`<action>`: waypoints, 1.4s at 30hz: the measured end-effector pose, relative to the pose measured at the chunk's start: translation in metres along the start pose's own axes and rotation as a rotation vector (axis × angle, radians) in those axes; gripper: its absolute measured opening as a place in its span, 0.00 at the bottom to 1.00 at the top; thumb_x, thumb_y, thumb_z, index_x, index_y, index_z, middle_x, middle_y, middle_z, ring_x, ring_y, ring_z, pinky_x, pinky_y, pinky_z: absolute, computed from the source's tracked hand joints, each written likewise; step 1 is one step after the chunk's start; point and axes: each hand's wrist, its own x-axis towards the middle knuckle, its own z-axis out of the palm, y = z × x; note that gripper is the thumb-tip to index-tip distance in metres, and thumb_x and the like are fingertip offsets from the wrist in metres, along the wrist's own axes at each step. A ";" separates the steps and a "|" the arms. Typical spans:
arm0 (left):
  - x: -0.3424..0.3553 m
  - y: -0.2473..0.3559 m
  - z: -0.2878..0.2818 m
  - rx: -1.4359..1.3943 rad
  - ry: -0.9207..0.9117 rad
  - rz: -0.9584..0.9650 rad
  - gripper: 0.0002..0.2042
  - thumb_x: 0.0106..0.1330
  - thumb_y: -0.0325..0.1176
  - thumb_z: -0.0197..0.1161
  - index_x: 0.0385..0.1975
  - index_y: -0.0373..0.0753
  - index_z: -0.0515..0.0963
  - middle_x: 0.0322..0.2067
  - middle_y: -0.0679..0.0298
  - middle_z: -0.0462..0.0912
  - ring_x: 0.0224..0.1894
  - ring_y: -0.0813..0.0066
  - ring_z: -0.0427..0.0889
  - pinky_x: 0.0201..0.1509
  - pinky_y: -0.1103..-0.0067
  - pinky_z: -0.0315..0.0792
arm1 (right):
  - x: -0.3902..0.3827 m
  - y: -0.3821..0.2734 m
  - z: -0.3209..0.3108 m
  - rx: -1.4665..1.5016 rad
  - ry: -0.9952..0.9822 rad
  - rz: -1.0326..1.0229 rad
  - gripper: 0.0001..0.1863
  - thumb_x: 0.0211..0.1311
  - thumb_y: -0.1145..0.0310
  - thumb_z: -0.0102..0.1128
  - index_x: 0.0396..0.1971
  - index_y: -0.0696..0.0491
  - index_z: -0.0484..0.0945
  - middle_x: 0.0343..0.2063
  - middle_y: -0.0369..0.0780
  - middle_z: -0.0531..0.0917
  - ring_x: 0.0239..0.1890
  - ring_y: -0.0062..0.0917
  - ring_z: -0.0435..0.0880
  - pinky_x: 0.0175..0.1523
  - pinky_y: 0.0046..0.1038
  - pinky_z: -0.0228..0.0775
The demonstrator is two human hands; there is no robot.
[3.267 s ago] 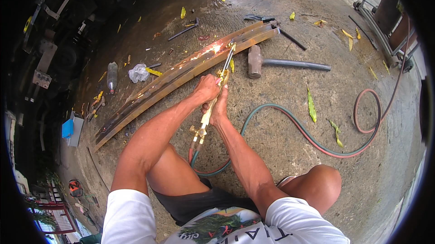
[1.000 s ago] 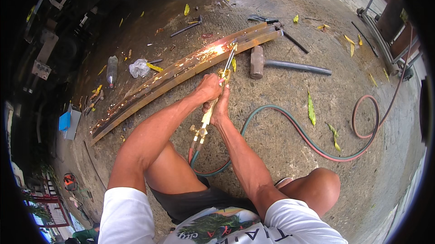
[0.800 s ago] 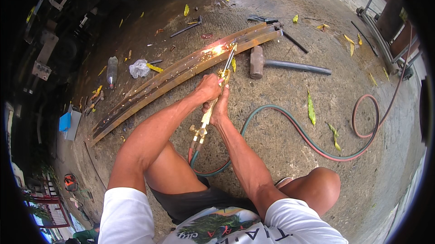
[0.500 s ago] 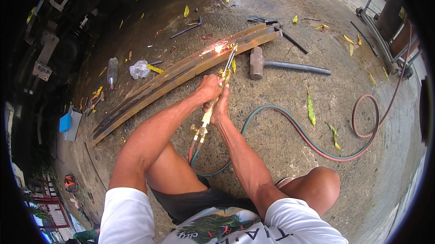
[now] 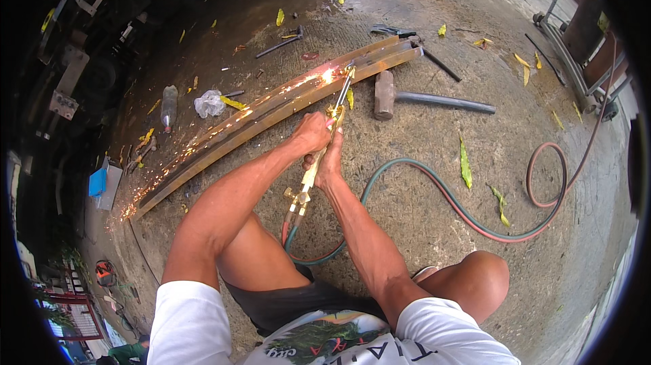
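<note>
Both of my hands are closed around a brass cutting torch (image 5: 309, 176). My left hand (image 5: 312, 131) grips it toward the head, and my right hand (image 5: 330, 160) wraps the handle just behind. The torch tip meets a long rusty steel channel (image 5: 285, 102) lying on the concrete. A bright glow burns in the channel beside the tip, and sparks (image 5: 178, 150) stream along it to its near left end. From the torch's rear valves run joined red and green hoses (image 5: 420, 162), curving off to the right.
A sledgehammer (image 5: 434, 98) lies right of the channel. Beyond its far end are dark metal tools (image 5: 393, 30). A plastic bottle (image 5: 169, 108), a crumpled plastic bag (image 5: 209, 104) and a blue box (image 5: 98, 182) sit at the left. A wheeled metal cart (image 5: 576, 60) stands at the right.
The sparks have grown from a small patch near the torch tip into a long stream reaching the channel's near left end. My hands and the torch hold almost the same position.
</note>
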 end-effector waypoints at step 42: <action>0.000 -0.012 0.006 0.012 0.028 0.006 0.08 0.60 0.26 0.55 0.35 0.28 0.77 0.24 0.40 0.80 0.29 0.53 0.85 0.37 0.60 0.75 | -0.002 0.005 0.000 -0.013 -0.021 -0.002 0.36 0.66 0.29 0.28 0.40 0.49 0.67 0.18 0.34 0.69 0.12 0.19 0.66 0.13 0.24 0.61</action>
